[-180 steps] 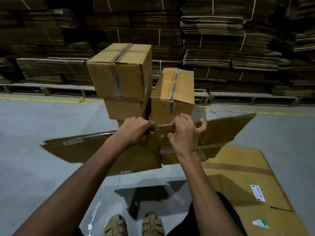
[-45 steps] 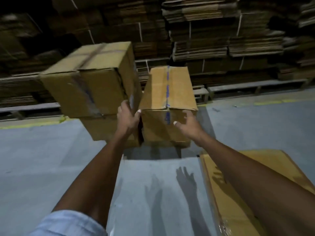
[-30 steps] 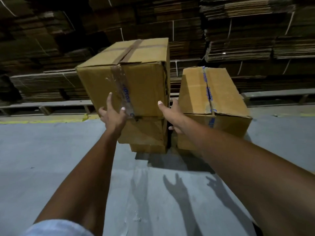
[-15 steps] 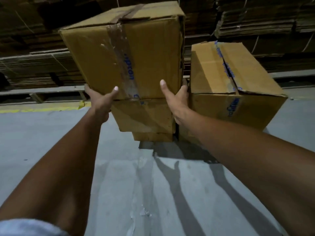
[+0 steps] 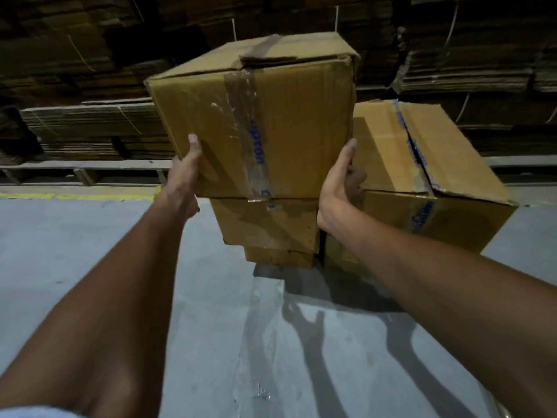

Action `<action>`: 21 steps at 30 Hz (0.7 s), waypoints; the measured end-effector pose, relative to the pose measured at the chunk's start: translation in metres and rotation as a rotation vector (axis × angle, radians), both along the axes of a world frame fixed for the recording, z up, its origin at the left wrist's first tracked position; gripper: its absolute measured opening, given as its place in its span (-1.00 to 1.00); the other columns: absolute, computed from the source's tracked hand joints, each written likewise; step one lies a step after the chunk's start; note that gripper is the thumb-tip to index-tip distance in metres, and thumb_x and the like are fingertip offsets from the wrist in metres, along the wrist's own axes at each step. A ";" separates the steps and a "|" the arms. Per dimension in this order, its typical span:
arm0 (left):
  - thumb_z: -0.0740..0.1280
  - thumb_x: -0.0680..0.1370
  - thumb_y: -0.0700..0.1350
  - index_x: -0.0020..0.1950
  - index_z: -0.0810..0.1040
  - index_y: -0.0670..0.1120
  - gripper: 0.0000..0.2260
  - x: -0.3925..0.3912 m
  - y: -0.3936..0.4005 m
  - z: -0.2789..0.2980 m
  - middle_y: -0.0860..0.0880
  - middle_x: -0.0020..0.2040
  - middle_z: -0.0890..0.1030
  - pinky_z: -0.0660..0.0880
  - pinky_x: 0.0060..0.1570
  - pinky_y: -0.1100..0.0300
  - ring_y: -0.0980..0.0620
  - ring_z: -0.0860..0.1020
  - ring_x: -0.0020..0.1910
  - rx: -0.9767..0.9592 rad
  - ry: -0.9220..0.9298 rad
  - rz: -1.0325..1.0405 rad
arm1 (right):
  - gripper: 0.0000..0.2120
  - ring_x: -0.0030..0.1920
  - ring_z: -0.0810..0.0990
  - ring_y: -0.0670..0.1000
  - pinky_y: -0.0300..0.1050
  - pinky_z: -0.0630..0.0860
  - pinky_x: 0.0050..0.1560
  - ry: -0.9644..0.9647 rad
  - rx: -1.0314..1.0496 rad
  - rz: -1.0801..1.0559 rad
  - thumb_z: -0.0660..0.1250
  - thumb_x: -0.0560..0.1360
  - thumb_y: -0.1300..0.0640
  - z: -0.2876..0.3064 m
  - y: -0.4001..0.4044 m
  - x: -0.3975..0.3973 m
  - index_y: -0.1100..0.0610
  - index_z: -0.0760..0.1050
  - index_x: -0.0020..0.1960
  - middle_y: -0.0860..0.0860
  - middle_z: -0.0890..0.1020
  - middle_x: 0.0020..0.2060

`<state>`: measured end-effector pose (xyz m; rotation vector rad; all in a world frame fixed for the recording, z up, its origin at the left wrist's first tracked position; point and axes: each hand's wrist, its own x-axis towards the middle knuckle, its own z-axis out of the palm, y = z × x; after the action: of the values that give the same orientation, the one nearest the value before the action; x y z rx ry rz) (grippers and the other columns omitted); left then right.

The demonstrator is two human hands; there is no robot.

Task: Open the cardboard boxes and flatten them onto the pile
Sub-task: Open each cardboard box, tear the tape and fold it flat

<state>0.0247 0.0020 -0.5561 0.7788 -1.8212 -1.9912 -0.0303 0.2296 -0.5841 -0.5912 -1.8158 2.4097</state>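
Note:
A sealed brown cardboard box [image 5: 271, 122], with clear tape down its front and brown tape over the top, is the highest box of a stack. My left hand [image 5: 182, 179] grips its lower left corner, thumb on the front face. My right hand [image 5: 336, 191] grips the lower right corner, fingers hidden behind the side. The box tilts slightly, its underside just above the second box [image 5: 265, 221]. A smaller third box [image 5: 278, 257] sits under that. To the right stands another sealed box [image 5: 422, 158] with blue printed tape.
Grey concrete floor [image 5: 90, 251] lies in front of the stack and to its left. A yellow floor line [image 5: 75, 196] runs at the back left. Behind it, pallets carry tall bundles of tied flat cardboard [image 5: 90, 128] across the whole back wall.
Six seconds ago my hands held a flattened box. They then reached to the blue-taped box, moved to the top box of the stack, took its lower corners, and it now sits a little higher.

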 end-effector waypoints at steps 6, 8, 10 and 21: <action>0.03 0.55 0.45 0.55 0.28 0.02 -0.28 0.043 0.037 -0.018 0.01 0.53 0.35 0.18 0.50 -0.15 -0.09 0.28 0.51 0.127 0.046 0.272 | -0.32 0.30 0.38 0.16 0.21 0.40 0.31 -0.003 0.028 -0.072 -0.07 0.50 -0.55 0.002 0.026 0.053 -0.26 0.24 0.51 0.00 0.29 0.42; -0.04 0.55 0.45 0.54 0.30 0.08 -0.31 0.064 0.042 -0.023 0.04 0.55 0.32 0.09 0.51 -0.25 -0.12 0.23 0.55 0.220 0.026 0.338 | -0.23 0.44 0.31 0.16 0.22 0.36 0.41 -0.039 -0.023 -0.063 -0.08 0.44 -0.60 0.004 0.039 0.077 -0.27 0.25 0.53 -0.02 0.24 0.52; -0.03 0.55 0.45 0.55 0.32 0.07 -0.30 0.086 0.050 -0.028 0.04 0.54 0.34 0.05 0.48 -0.35 -0.15 0.22 0.56 0.349 0.044 0.353 | 0.03 0.43 0.37 0.14 0.22 0.38 0.41 -0.095 -0.094 -0.084 -0.08 0.21 -0.75 0.005 0.055 0.098 -0.23 0.27 0.53 -0.02 0.32 0.50; 0.26 0.64 0.04 0.15 0.59 -0.03 -0.79 0.228 0.127 -0.025 -0.07 0.09 0.65 0.61 0.06 -0.10 -0.09 0.62 0.07 0.669 0.063 0.417 | -0.48 0.10 0.66 0.07 0.22 0.59 0.18 -0.017 -0.097 0.029 0.20 0.41 -0.49 0.023 0.155 0.223 -0.23 0.56 0.20 -0.05 0.69 0.10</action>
<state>0.2531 0.1285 -0.5812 1.1439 -0.8318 -2.2845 0.1923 0.3845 -0.5607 -0.5988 -1.7341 2.5315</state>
